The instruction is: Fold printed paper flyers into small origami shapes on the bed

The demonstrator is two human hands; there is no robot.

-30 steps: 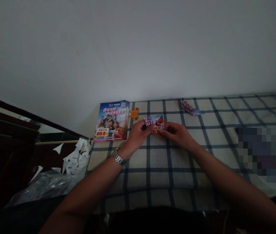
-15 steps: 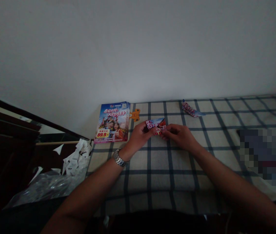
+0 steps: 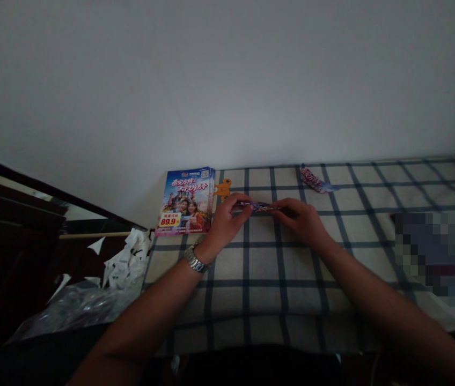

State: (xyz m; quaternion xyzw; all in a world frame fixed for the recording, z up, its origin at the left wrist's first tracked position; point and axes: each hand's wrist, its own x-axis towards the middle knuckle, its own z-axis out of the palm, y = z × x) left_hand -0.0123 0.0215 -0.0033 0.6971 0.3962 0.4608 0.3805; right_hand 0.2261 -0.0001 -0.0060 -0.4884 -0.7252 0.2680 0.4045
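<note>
Between my two hands a folded leaflet (image 3: pixel 260 206) is held just above the checked cloth, turned nearly edge-on so that only a thin coloured strip shows. My left hand (image 3: pixel 231 217), with a metal watch on its wrist, pinches the leaflet's left end between thumb and fingers. At the right end, my right hand (image 3: pixel 296 217) pinches it the same way. A stack of printed leaflets (image 3: pixel 185 201) lies left of my left hand. Beyond that hand is an orange bear-shaped figure (image 3: pixel 223 188). Farther back on the right rests a folded paper piece (image 3: pixel 314 180) with the same kind of print.
A checked cloth (image 3: pixel 227 289) covers the table, which meets a pale wall (image 3: pixel 227 86) at the back. Torn white paper (image 3: pixel 126 260) and clear plastic (image 3: pixel 82 305) lie low on the left, beside dark wood. A blurred-out item (image 3: pixel 440 257) lies on the right.
The leaflet has tilted from showing its printed face to nearly edge-on. Both hands have shifted slightly and keep hold of its ends. The stack and the folded piece have stayed put.
</note>
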